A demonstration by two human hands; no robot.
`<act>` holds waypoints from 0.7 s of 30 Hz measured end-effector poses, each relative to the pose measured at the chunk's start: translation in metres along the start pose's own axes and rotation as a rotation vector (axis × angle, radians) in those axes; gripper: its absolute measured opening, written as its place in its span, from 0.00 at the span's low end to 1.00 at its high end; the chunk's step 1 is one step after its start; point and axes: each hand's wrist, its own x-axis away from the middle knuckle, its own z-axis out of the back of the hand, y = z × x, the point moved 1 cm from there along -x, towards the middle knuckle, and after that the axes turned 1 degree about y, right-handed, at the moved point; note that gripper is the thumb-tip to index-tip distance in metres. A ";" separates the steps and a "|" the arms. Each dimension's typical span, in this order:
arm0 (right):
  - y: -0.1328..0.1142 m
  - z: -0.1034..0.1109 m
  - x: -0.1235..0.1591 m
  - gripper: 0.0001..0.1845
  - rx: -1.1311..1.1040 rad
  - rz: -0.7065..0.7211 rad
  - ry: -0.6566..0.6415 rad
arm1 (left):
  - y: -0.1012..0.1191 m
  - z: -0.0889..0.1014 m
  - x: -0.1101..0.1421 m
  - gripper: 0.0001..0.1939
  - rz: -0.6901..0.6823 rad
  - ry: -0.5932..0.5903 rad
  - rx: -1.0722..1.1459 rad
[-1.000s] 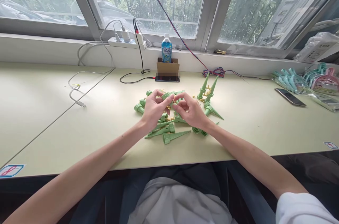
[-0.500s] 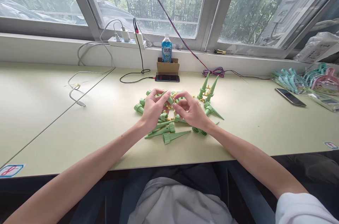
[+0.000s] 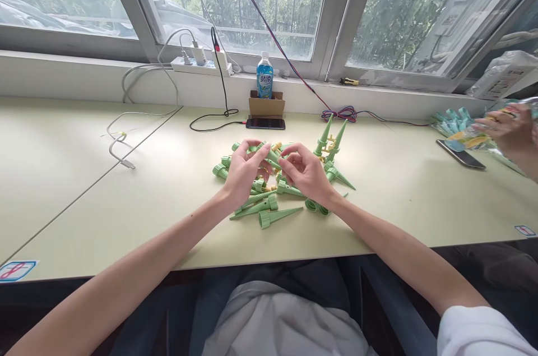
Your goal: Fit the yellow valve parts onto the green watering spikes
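My left hand [image 3: 244,172] is closed on a green plastic watering spike [image 3: 272,157], pinching it between thumb and fingers above the pile. The fingers of my right hand [image 3: 306,172] close round the spike's right end; whether a small part is also in them is hidden. Below and around both hands lie several more green spikes [image 3: 279,217] with ribbed caps, and small yellow plastic pieces [image 3: 271,188] among them. To the right of my right hand, two spikes [image 3: 336,142] stand point up with yellow parts beside them.
A phone [image 3: 265,124] lies before a cardboard box [image 3: 266,106] with a blue bottle [image 3: 264,77]. Cables [image 3: 345,114] run along the sill. At right, another person's hand [image 3: 515,129] holds a plastic-wrapped item above a second phone [image 3: 460,154].
The held spike now points more to the right, its end at my right fingers. Another person's hand has come in at the right edge with a wrapped item.
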 end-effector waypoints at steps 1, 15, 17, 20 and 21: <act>0.000 0.000 0.000 0.17 -0.004 0.000 0.008 | 0.000 0.000 0.000 0.21 0.005 0.001 -0.003; -0.003 0.005 -0.003 0.19 -0.076 -0.008 0.125 | 0.003 -0.003 0.004 0.21 0.066 -0.127 -0.007; -0.004 0.005 -0.003 0.20 -0.085 -0.007 0.151 | 0.003 -0.004 0.006 0.21 0.074 -0.196 -0.011; -0.005 0.007 -0.005 0.20 -0.095 -0.006 0.184 | 0.002 -0.005 0.007 0.20 0.072 -0.242 -0.026; -0.005 0.007 -0.005 0.20 -0.106 -0.006 0.192 | 0.002 -0.005 0.007 0.20 0.068 -0.243 -0.032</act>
